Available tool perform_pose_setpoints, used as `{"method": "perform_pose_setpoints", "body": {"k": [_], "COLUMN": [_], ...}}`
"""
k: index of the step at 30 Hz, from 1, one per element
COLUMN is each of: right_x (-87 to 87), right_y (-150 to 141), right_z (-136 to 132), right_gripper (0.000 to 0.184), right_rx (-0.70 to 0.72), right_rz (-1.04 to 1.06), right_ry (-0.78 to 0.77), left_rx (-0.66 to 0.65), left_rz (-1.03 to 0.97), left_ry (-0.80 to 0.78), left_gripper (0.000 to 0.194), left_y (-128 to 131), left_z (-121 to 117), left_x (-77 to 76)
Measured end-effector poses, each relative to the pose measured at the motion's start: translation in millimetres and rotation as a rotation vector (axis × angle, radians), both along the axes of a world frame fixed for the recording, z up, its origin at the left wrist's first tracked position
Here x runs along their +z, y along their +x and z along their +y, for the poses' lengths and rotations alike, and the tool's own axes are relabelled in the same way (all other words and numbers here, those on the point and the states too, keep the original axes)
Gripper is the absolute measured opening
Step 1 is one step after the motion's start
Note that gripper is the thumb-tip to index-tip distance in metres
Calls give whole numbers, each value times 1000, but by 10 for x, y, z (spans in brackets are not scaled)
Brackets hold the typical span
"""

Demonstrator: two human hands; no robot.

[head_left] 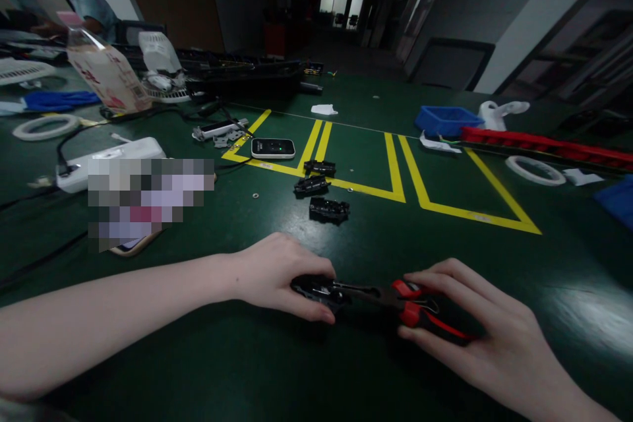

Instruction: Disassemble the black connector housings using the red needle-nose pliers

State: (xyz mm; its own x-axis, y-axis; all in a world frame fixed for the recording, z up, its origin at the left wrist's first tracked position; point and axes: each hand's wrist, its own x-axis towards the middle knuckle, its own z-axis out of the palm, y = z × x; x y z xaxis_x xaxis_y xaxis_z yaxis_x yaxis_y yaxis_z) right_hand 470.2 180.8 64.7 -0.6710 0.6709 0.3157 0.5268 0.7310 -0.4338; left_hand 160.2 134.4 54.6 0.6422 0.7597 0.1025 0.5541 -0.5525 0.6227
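My left hand pinches a small black plastic part between thumb and fingers, low over the green table. From the right, my right hand grips long-nose pliers by their red and black handles. The jaws of the pliers reach the right end of the black part; whether they clamp it I cannot tell. Just beyond my hands lie three similar black parts, a near one, a middle one and a far one.
Yellow tape marks areas on the table. A white device lies in one. At left are a phone, a power strip and a bottle. A blue bin and red strip lie right. Someone sits far left.
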Motion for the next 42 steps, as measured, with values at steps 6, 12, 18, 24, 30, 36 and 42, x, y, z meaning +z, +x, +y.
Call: {"method": "perform_pose_setpoints", "body": {"k": [6,12,18,24,30,36,42], "right_x": [10,-50,-25,40,-4,-31,-11], "right_y": [-28,-31,-64,-64,-18,-24,-50], "right_z": [-33,-31,-52,-75,14,4,-36], "right_gripper": [34,35,34,34,34,35,34], "right_rx": [45,29,-27,-77,-11,11,20], "right_rz": [-4,16,54,46,11,22,66], "right_ry": [-1,-14,-104,-128,-46,-15,-14], "left_rx": [18,30,46,37,55,54,4], "left_rz": [18,1,9,-21,-66,-80,-164], "left_ry": [14,-7,-39,-93,-152,-150,-184], "left_gripper": [42,44,43,39,38,39,43], "left_y": [-2,5,7,3,9,7,-10], "left_z": [0,-7,-4,3,11,16,23], "left_x": [-18,-15,16,33,58,51,49]}}
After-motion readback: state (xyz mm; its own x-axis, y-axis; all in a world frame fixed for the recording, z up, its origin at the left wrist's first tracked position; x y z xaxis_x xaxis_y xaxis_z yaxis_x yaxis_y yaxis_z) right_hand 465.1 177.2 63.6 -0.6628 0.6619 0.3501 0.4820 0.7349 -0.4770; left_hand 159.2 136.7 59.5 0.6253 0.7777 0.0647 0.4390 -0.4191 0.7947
